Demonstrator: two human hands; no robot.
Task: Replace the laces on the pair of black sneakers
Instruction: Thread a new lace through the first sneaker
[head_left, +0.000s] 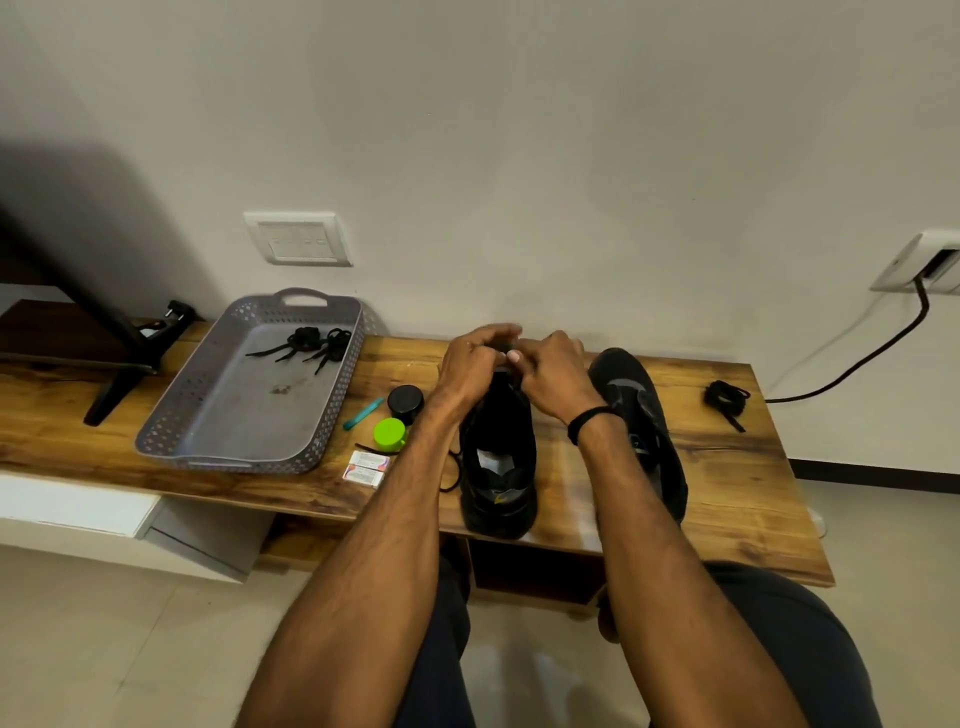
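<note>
Left hand (475, 366) and right hand (553, 374) both have fingers curled together, pinching the black lace (506, 347) above the sneaker (498, 447).

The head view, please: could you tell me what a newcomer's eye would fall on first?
At the middle of the wooden bench, the left hand and right hand pinch what looks like a lace at the far end of a black sneaker. The second sneaker lies just right of it, and a grey tray at left holds bundled black laces.
</note>
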